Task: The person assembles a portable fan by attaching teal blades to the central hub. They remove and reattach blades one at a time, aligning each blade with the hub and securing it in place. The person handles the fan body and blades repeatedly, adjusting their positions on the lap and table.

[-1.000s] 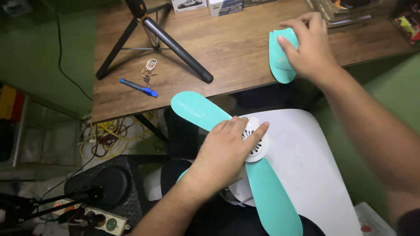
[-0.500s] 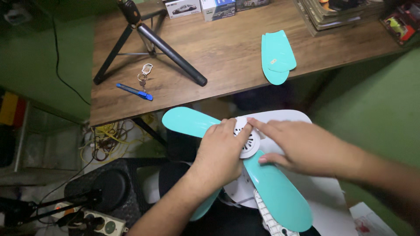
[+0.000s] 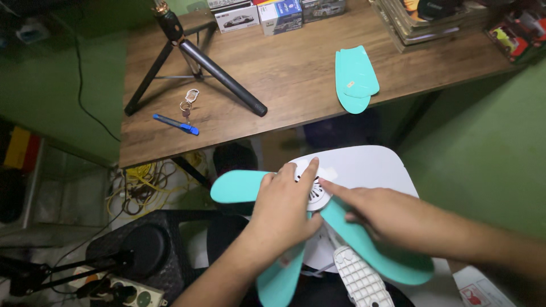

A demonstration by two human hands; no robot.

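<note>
Fan hub (image 3: 316, 193) sits under both hands: left hand (image 3: 283, 207) lies flat, fingers together; right hand (image 3: 372, 213) grips the five-o'clock blade (image 3: 387, 256). Spare blades (image 3: 354, 79) lie on the tabletop (image 3: 284, 74) at twelve.

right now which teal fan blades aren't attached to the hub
The stacked loose blades on the wooden desk; the other three radiate from the white hub under both hands.

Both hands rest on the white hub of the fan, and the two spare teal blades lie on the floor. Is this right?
Not quite. In the head view the spare teal blades lie on the wooden desk, not the floor. Both the left hand and right hand do rest at the white hub.
</note>
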